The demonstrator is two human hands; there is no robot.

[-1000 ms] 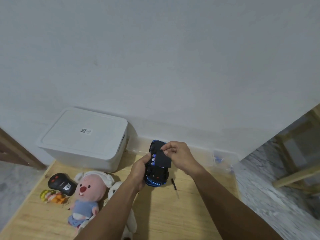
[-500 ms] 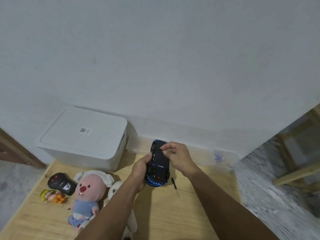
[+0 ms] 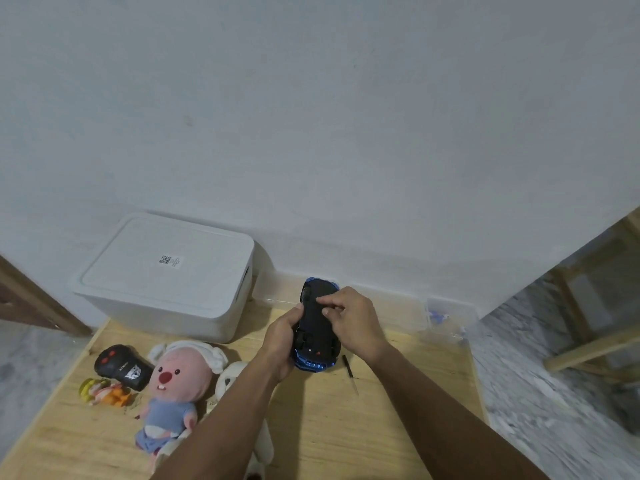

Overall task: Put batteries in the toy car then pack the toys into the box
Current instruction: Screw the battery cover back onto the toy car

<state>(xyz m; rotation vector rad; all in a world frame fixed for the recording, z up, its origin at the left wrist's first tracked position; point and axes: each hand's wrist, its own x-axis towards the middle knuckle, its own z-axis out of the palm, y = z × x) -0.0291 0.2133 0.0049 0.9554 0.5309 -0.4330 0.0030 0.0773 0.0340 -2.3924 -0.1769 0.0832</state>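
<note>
The car is sitting upside down above the pale wooden tabletop, its flat black underside facing up and glossy blue bodywork showing at the near end. The left hand is gripping its left flank, fingers curled round the body. The right hand is lying over the underside, curled fingers pressing on the black panel. Just right of the car, one thin black screwdriver is lying on the wood. At far left, one smooth white box with rounded corners is sitting against the wall, lid on. Near left: one black remote, one small yellow-orange figure, one soft pink plush in blue clothing, and one white plush, partly hidden by the left forearm. At far right, a clear plastic tub is holding something small and blue.
</note>
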